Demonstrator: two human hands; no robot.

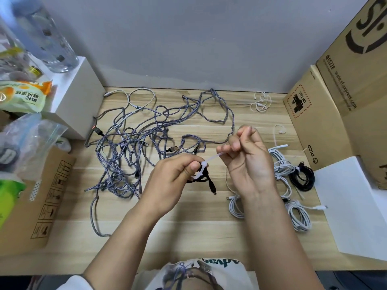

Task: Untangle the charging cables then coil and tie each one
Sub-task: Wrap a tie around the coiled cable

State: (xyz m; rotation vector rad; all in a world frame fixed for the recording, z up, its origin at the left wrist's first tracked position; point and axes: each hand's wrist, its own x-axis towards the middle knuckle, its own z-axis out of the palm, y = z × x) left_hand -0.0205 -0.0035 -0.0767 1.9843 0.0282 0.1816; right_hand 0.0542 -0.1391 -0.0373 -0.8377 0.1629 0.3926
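Left hand [173,178] is gripping the black cable [206,182] mid-frame; right hand [244,155] is pinching the white tie [211,159] looped around it.

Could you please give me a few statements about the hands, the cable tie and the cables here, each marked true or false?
1. The right hand pinches the tail of the white cable tie. True.
2. The left hand holds a white cable. False: it holds a black cable.
3. The grey braided cables are coiled. False: they lie tangled.
4. A tied black coil lies right of the hands. True.
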